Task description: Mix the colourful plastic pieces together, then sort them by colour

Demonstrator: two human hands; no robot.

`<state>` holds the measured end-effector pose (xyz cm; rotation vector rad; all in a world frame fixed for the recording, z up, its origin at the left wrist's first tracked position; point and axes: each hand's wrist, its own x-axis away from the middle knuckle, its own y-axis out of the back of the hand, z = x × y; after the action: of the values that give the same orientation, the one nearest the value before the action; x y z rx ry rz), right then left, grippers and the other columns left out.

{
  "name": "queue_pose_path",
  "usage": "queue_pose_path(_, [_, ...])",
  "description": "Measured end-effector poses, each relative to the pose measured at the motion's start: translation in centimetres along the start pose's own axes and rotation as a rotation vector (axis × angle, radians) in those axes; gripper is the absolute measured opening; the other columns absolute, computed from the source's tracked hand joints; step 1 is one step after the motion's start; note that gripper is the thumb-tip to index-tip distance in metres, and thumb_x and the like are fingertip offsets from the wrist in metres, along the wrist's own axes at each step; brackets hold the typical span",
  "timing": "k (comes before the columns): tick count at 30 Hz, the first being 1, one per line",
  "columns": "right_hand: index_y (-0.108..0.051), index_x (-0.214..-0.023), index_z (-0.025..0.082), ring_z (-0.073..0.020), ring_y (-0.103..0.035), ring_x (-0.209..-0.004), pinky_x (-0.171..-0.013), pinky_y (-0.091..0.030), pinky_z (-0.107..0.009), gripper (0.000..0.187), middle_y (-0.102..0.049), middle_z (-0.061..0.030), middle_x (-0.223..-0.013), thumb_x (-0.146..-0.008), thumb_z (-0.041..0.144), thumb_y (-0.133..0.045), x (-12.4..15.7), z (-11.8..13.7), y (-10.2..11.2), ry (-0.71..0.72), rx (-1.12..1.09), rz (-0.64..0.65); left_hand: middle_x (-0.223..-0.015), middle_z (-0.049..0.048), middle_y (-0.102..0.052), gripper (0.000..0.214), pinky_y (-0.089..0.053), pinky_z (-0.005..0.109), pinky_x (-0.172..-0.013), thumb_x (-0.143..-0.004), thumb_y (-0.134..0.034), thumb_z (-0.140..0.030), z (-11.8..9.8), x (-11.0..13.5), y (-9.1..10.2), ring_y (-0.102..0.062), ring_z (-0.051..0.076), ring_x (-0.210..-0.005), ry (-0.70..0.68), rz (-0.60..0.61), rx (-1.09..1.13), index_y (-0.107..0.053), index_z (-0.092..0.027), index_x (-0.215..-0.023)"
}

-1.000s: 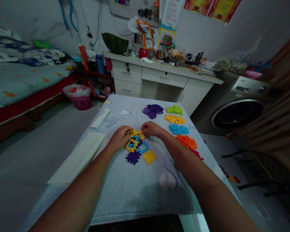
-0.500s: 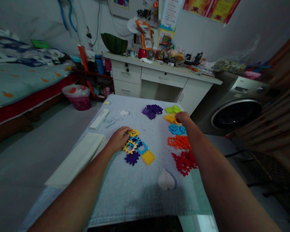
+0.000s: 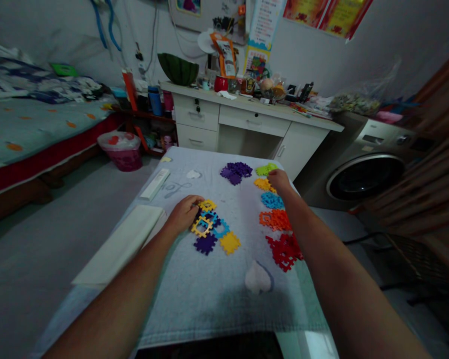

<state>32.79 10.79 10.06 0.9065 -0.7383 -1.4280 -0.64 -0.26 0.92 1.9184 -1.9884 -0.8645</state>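
Note:
My left hand (image 3: pixel 183 214) rests with curled fingers on a joined cluster of toothed plastic tiles (image 3: pixel 211 227), yellow, blue and purple, in the middle of a towel-covered table (image 3: pixel 209 294). My right hand (image 3: pixel 279 180) reaches to the far right, fingers bent down over the yellow pile (image 3: pixel 264 184), just below the green pile (image 3: pixel 266 169). Its fingertips are hidden. Sorted piles run down the right side: blue (image 3: pixel 272 200), orange (image 3: pixel 275 219) and red (image 3: pixel 284 250). A purple pile (image 3: pixel 236 172) lies further back.
A white remote (image 3: pixel 155 184) and a folded white cloth (image 3: pixel 119 244) lie at the table's left. A pale shell-shaped print (image 3: pixel 258 278) marks the towel. Behind stand a cluttered white desk (image 3: pixel 247 117), a washing machine (image 3: pixel 362 164), a pink bin (image 3: pixel 121 149) and a bed (image 3: pixel 30 129).
My right hand left the tile cluster, swung to the yellow pile at the far right, then edged slightly further back. The left hand stayed on the cluster.

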Motion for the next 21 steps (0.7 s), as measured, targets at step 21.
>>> queue_pose_path(21, [-0.071, -0.096, 0.012, -0.0098, -0.054, -0.066, -0.063, -0.042, -0.020, 0.022, -0.066, 0.0000, -0.078, -0.075, 0.007, -0.065, 3.7, 11.3, -10.2, 0.394, -0.037, 0.578, -0.116, 0.0078, -0.068, 0.047, -0.050, 0.040, -0.098, -0.074, -0.046, -0.020, 0.9, -0.1, -0.4, -0.064, 0.022, -0.108, 0.070, -0.037, 0.058, -0.062, -0.019, -0.119])
